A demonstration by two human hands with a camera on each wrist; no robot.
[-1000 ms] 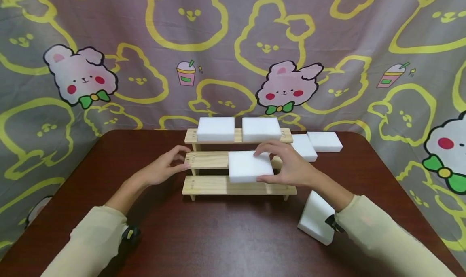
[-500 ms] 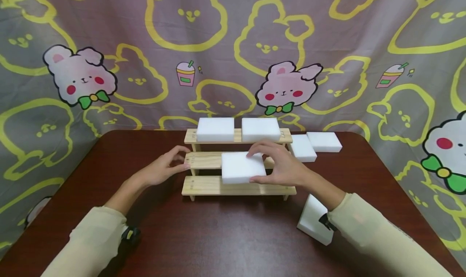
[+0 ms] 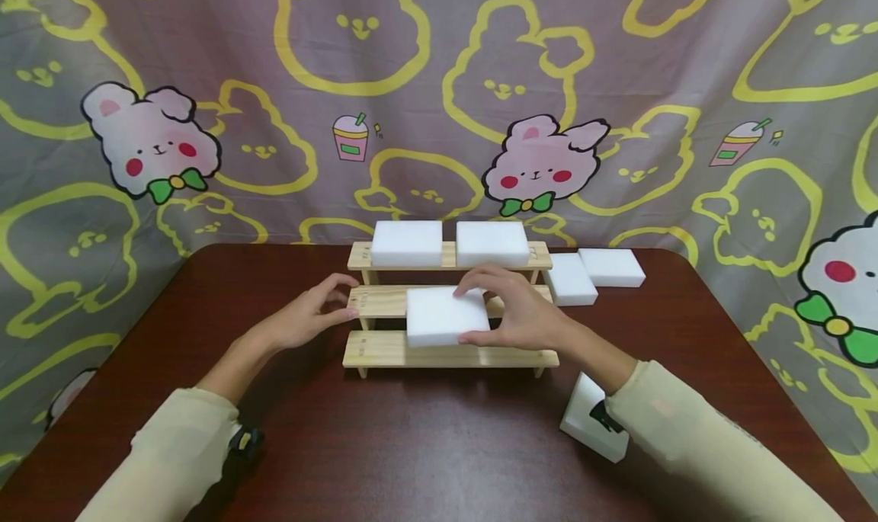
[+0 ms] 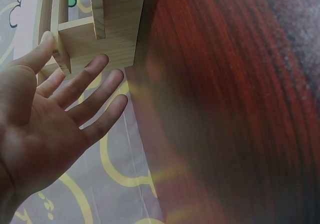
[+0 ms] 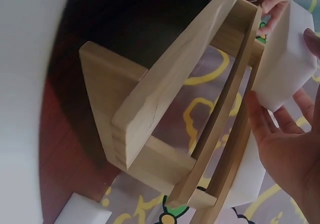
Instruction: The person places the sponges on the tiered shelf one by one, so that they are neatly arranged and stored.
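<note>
My right hand (image 3: 521,309) pinches a white foam block (image 3: 444,318) between thumb and fingers. The block overlaps the middle step of a three-step wooden display stand (image 3: 449,353) in the head view. In the right wrist view, the held block (image 5: 292,59) is at the upper right, with fingertips on its sides. My left hand (image 3: 305,314) holds the left end of the middle step. Its thumb and index finger lie on either edge of the board in the left wrist view, while the other fingers (image 4: 102,119) extend outward.
Two white blocks (image 3: 407,241) (image 3: 492,241) lie on the top step. Two more (image 3: 572,280) (image 3: 612,267) are on the dark red table (image 3: 425,453) behind the stand's right end. Another block (image 3: 590,423) leans near my right forearm. A patterned curtain (image 3: 411,110) hangs behind the table.
My right hand has slid left with the white foam block along the middle step. The left hand and the stand have stayed put.
</note>
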